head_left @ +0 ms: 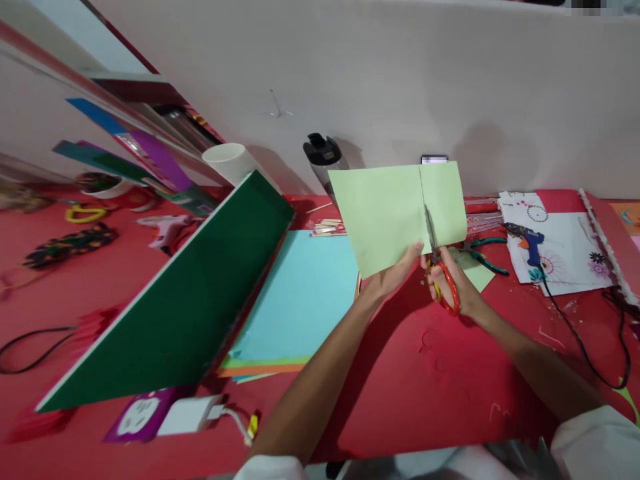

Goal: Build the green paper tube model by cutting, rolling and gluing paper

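Note:
A sheet of pale green paper is held up over the red table by my left hand, whose thumb presses on the lower edge. My right hand is closed around scissors with red and yellow handles. Their blades lie against the paper near its lower edge, in line with a dark line that runs up to the top edge. Whether this line is a cut or a drawn mark is hard to tell. Below my right hand, another pale green piece lies on the table, partly hidden.
Coloured sheets, light blue on top, lie left of my hands beside a leaning green board. A dark-lidded bottle stands behind the paper. To the right are pliers, a blue glue gun and its trailing black cable.

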A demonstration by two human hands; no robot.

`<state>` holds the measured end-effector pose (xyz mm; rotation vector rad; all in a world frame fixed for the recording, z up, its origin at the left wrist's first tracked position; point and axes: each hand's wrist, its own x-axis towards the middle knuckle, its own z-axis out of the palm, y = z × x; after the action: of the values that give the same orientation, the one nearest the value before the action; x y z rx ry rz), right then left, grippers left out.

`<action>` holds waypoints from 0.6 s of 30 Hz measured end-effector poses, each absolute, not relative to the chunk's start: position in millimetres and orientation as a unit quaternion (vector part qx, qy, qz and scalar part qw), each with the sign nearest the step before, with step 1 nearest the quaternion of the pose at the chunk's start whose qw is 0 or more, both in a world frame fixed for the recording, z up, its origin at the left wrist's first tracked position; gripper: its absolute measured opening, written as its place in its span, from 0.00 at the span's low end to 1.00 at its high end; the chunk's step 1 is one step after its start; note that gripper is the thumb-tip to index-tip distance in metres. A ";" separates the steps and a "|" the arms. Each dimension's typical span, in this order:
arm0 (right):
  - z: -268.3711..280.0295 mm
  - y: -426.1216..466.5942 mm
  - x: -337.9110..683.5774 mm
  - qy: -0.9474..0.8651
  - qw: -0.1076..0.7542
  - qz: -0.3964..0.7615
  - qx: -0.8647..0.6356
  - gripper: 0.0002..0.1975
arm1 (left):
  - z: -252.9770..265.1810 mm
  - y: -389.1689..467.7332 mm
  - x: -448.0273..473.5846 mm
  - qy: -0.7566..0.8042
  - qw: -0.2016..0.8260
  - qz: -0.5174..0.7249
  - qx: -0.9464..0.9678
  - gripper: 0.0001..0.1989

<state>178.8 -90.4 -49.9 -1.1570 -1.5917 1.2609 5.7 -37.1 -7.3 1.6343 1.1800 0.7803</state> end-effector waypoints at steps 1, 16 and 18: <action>-49.2 -90.3 178.4 -0.621 0.400 0.499 -0.454 0.27 | -9.8 -36.1 5.1 0.463 0.476 0.328 0.672 0.23; -53.9 -87.8 175.8 -0.580 0.428 0.513 -0.467 0.24 | -20.0 -33.3 4.8 0.456 0.479 0.363 0.657 0.24; -55.8 -88.1 174.7 -0.566 0.436 0.525 -0.463 0.24 | -17.1 -34.8 5.8 0.460 0.485 0.361 0.650 0.24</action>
<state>174.7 -88.1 -55.8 -1.1510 -1.4090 1.3053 5.8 -34.8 -17.1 1.5836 1.1209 0.8780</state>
